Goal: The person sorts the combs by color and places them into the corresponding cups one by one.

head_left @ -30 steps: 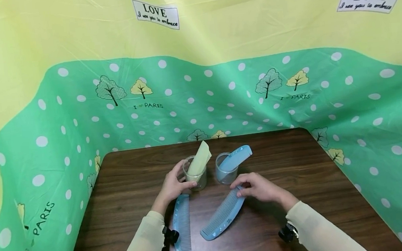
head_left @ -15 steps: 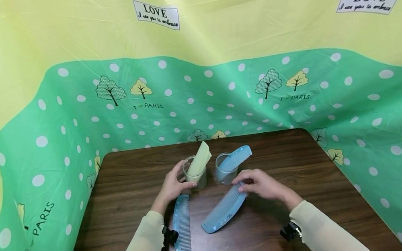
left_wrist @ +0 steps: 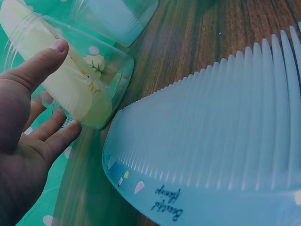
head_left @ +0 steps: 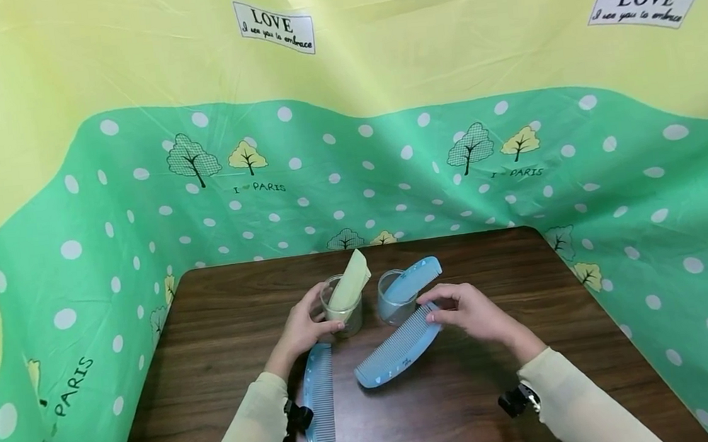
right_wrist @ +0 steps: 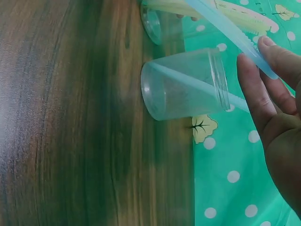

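Observation:
My left hand (head_left: 303, 325) holds the left clear cup (left_wrist: 123, 63), thumb on the near side and fingers round the other. A pale yellow comb (head_left: 348, 282) leans in that cup; whether there is more than one I cannot tell. My right hand (head_left: 473, 313) pinches one end of a blue comb (head_left: 399, 355) between thumb and fingers, its teeth toward the cups and its other end pointing left toward me. Just beyond that hand stands the right clear cup (right_wrist: 183, 87), with another blue comb (head_left: 417, 277) tilted in it. A further blue comb (head_left: 319, 402) lies beside my left wrist.
Everything stands on a dark wood-grain table (head_left: 228, 311). A green and yellow patterned cloth (head_left: 264, 222) hangs along its back and both sides. Small black devices are strapped to both wrists.
My right hand has moved up and slightly right, carrying the blue comb toward the right cup; the comb now lies flatter across the view. My left hand stays on the left cup.

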A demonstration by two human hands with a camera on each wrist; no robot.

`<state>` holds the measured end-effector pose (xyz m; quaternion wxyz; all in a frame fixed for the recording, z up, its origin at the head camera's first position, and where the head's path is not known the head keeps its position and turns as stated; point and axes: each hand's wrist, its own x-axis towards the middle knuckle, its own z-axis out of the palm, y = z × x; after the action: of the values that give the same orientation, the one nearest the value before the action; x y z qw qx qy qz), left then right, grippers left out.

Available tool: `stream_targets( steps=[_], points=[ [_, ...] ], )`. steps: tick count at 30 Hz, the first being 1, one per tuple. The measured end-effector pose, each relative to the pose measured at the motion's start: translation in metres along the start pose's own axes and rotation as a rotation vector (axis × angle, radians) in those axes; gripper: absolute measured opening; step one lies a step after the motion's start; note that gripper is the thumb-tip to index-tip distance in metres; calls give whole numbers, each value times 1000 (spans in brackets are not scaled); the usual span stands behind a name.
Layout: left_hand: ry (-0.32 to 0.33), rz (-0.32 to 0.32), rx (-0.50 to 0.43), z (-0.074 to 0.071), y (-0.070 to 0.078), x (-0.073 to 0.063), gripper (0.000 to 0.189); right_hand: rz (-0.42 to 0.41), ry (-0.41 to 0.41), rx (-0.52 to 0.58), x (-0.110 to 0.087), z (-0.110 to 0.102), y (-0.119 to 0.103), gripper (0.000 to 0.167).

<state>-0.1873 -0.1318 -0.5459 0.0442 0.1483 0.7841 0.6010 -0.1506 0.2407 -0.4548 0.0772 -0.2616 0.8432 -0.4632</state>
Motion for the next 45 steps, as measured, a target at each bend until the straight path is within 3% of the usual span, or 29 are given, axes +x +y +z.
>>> stream_targets(
  steps=[15, 24, 37, 45],
  points=[
    [5, -9, 5, 0, -1, -2, 93, -68, 204, -88, -1, -22, -9, 27],
    [-1, 0, 12, 0, 2, 1, 93, -40, 255, -88, -1, -35, -13, 28],
    [1, -7, 10, 1, 1, 0, 93, -47, 428, -146, -1, -45, -16, 25],
    [1, 8, 3, 1, 2, -1, 93, -55, 474, -146, -2, -54, -16, 24]
  ],
)
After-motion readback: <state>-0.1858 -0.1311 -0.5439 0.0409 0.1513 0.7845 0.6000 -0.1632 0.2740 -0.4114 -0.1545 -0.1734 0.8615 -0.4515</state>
